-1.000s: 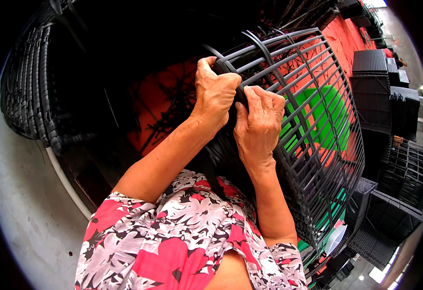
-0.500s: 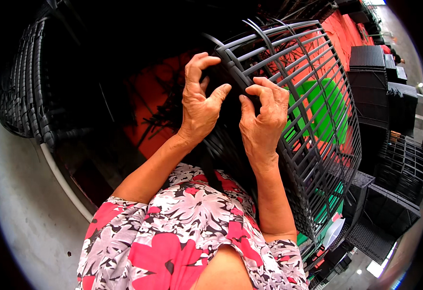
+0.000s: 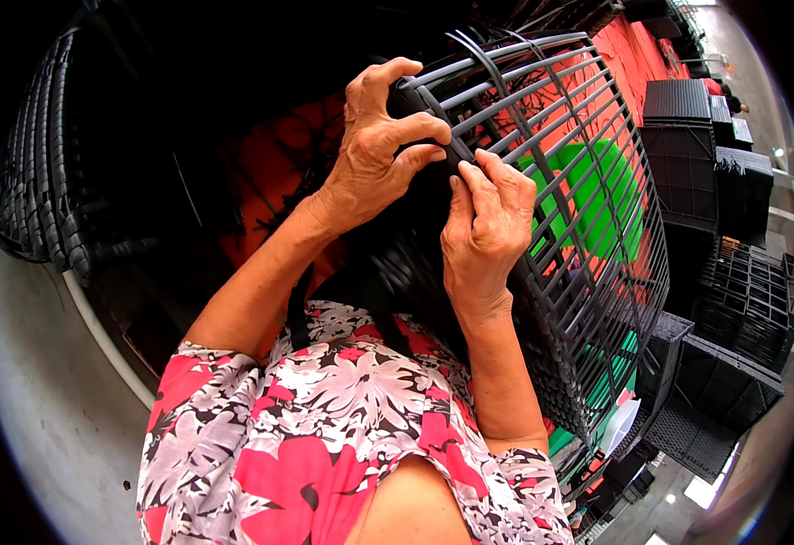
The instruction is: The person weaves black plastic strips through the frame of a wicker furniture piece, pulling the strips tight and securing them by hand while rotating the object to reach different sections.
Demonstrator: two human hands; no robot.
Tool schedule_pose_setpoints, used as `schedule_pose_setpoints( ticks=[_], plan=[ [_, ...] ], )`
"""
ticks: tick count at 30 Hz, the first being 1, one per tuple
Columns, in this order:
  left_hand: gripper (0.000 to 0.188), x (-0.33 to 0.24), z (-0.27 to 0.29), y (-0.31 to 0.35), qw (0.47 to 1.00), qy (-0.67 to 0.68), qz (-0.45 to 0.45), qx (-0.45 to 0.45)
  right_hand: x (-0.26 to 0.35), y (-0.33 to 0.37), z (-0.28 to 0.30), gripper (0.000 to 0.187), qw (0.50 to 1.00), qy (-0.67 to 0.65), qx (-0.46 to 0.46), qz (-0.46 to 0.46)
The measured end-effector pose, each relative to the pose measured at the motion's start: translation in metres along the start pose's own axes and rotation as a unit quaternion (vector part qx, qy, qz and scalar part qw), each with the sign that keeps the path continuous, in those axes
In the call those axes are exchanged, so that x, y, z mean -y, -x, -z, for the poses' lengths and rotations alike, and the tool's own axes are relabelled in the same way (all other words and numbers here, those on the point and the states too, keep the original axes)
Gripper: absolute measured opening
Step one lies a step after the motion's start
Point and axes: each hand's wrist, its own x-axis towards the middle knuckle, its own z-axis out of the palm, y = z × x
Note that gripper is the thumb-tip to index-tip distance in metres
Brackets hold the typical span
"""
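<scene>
A dark grey wicker furniture frame (image 3: 587,204), with long bars crossed by thin woven strands, stands tilted in front of me and to the right. At its near upper corner my left hand (image 3: 374,150) is closed in a pinch, thumb and forefinger on the edge bar, with the other fingers raised past the corner. Just below, my right hand (image 3: 489,222) is pinched against the same edge. What lies between its thumb and fingertips is too dark and small to make out. Loose strand ends (image 3: 469,50) stick up from the frame's far top.
Behind the bars are a bright green plastic piece (image 3: 606,204) and red sheeting (image 3: 628,68). Stacked black wicker furniture (image 3: 683,154) stands to the right. At left are a dark woven piece (image 3: 34,163) and a pale pipe (image 3: 106,336). Loose dark strips lie in shadow.
Both hands have closed from spread fingers into pinches at the frame's edge. The left hand has moved up and right onto the bar; the view has shifted slightly.
</scene>
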Motion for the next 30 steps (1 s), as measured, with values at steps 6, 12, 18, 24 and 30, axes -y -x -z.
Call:
schedule_pose_setpoints(
  ticks=[6,12,18,24,30],
  plan=[
    [0.018,-0.001,0.002,-0.004,0.994,0.068,0.037,0.081,0.002,-0.002,0.002,0.021,1.0,-0.01,0.006,-0.016],
    [0.02,-0.001,0.001,0.001,0.988,0.116,0.056,0.085,0.006,-0.006,0.003,0.017,0.998,-0.024,0.027,-0.049],
    [0.023,-0.004,0.002,0.0,0.988,0.111,0.054,0.095,0.005,-0.001,0.01,0.02,0.998,-0.043,0.019,-0.043],
    [0.026,-0.008,0.009,-0.003,0.984,0.115,0.061,0.119,0.008,0.013,0.035,0.026,0.995,0.04,0.016,-0.094],
    [0.024,-0.009,0.005,-0.005,0.985,0.119,0.063,0.11,-0.001,0.018,0.027,0.028,0.997,0.024,0.003,-0.075]
  ],
)
